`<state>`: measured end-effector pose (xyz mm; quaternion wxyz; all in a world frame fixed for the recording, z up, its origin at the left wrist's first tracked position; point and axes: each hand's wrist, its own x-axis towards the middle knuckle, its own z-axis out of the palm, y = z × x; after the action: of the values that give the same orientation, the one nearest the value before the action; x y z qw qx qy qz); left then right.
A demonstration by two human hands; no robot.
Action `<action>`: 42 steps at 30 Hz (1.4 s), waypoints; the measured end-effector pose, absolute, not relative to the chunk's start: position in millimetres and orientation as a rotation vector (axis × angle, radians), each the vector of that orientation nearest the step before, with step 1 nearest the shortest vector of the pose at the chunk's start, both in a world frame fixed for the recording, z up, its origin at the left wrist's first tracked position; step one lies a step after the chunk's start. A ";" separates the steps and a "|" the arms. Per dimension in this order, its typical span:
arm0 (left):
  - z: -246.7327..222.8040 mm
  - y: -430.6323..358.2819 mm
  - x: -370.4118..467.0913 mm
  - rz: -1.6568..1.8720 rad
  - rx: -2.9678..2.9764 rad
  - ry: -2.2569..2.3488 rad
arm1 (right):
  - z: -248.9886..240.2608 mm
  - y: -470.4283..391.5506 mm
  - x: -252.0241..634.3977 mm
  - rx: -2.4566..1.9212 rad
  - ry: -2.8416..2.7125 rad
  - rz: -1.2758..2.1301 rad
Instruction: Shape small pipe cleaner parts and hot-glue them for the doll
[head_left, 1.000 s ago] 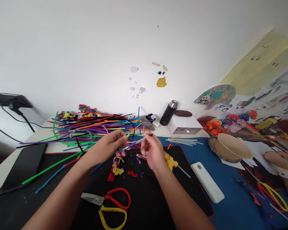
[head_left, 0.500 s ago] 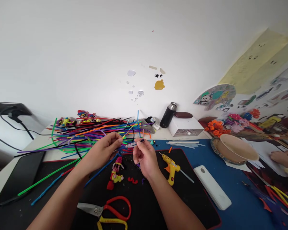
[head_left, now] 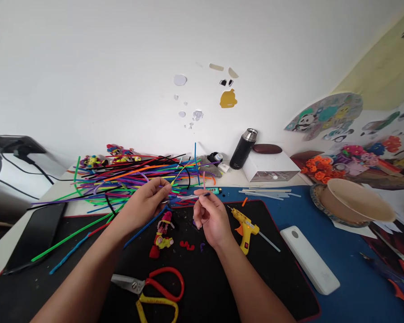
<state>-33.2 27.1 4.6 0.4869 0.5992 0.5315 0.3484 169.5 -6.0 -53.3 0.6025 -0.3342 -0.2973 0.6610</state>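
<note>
My left hand (head_left: 151, 199) is closed, thumb against fingers, on a thin yellow pipe cleaner (head_left: 179, 173) that sticks up to the right. Facing it, my right hand (head_left: 212, 217) is pinched closed; a pale thin strip (head_left: 188, 197) lies at its fingertips, too blurred to tell whether it is held. Below the hands, on the black mat (head_left: 218, 287), lies a small pink, red and yellow pipe-cleaner figure (head_left: 163, 242). Red curled bits (head_left: 187, 245) and a purple curl (head_left: 202, 246) are beside it. A yellow glue gun (head_left: 245, 229) rests right of my right hand.
Scissors (head_left: 161, 287) with red and yellow handles lie in front. Behind my left hand spreads a pile of pipe cleaners (head_left: 121, 179). A black flask (head_left: 243, 150) leans by a white box (head_left: 272, 166). A white power bank (head_left: 309, 260) and a bowl (head_left: 353, 206) are rightward.
The view has shifted slightly, and the co-worker's hand at the far right has left the picture. My hands stay close together, with the yellow pipe cleaner still in my left fingers.
</note>
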 end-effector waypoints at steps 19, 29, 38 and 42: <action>10.8 24.7 -30.8 0.961 1.359 1.263 | -48.3 -5.6 173.9 -0.779 -0.687 1.503; 9.8 28.1 -37.7 0.979 1.343 1.240 | -49.8 -3.8 174.3 -0.771 -0.661 1.493; 6.1 30.3 -38.6 0.973 1.358 1.243 | -47.2 -5.4 173.5 -0.786 -0.646 1.496; 5.0 30.9 -38.5 0.978 1.399 1.282 | -48.0 -5.3 172.6 -0.788 -0.648 1.496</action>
<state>-38.5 30.9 5.0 0.4823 0.5739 0.5262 0.4014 172.6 -5.3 -48.0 0.6172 -0.3424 -0.2817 0.6500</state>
